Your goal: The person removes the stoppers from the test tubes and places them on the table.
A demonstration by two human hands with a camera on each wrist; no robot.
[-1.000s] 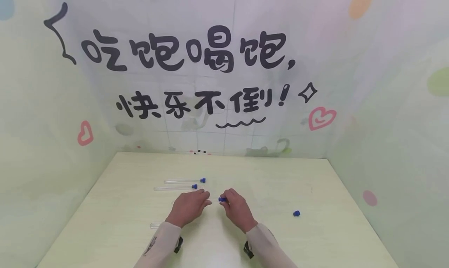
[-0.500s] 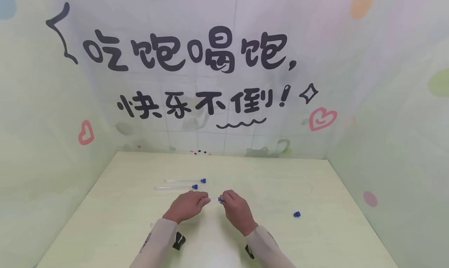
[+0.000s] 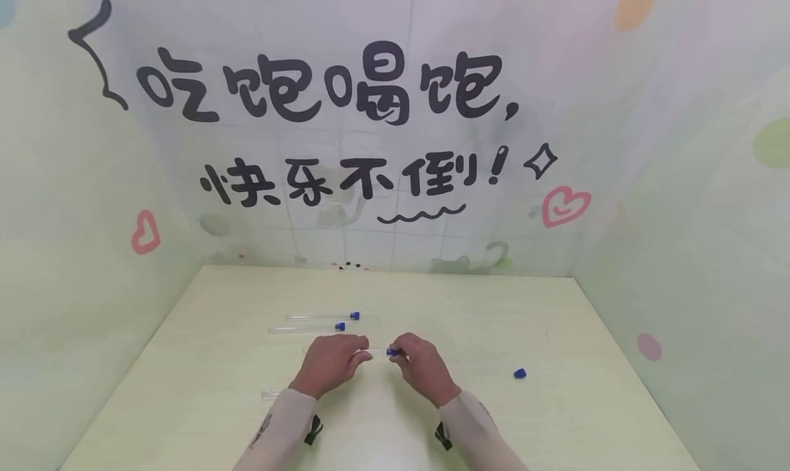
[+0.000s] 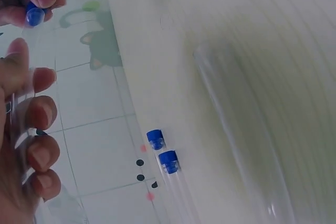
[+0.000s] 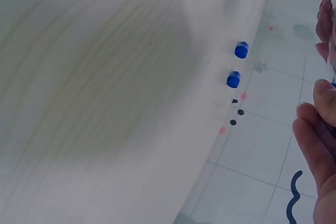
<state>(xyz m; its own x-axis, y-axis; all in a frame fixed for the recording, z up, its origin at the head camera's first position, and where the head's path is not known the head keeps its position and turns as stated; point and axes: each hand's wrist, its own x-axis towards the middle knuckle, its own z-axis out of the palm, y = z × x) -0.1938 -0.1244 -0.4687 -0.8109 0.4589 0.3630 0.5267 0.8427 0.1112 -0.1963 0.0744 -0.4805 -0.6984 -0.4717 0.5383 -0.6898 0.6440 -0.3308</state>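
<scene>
1. At far left, beside the left sleeve [image 3: 280, 423], the end of a clear spare tube [image 3: 270, 394] shows on the pale worktop [image 3: 469, 313]; the sleeve hides the rest in the head view.
2. Beyond the left hand [image 3: 330, 365], a farther capped tube [image 3: 317, 317] and a nearer capped tube [image 3: 299, 330] lie side by side, blue ends to the right.
3. The left hand curls round the held tube [image 3: 378, 352], fingers wrapped along it in the left wrist view; its end points rightward.
4. Between the hands, the pale stretch of tube shows more plainly than a second ago, reaching the blue cap [image 3: 392, 352]; this suggests tube and cap are lined up, the work being at their joint; whether the cap is seated, I cannot tell.
5. The right hand [image 3: 427, 368] pinches that cap between thumb and fingers.
6. Well apart at right, a loose blue cap [image 3: 520, 373] lies on the worktop, unmoved.
</scene>
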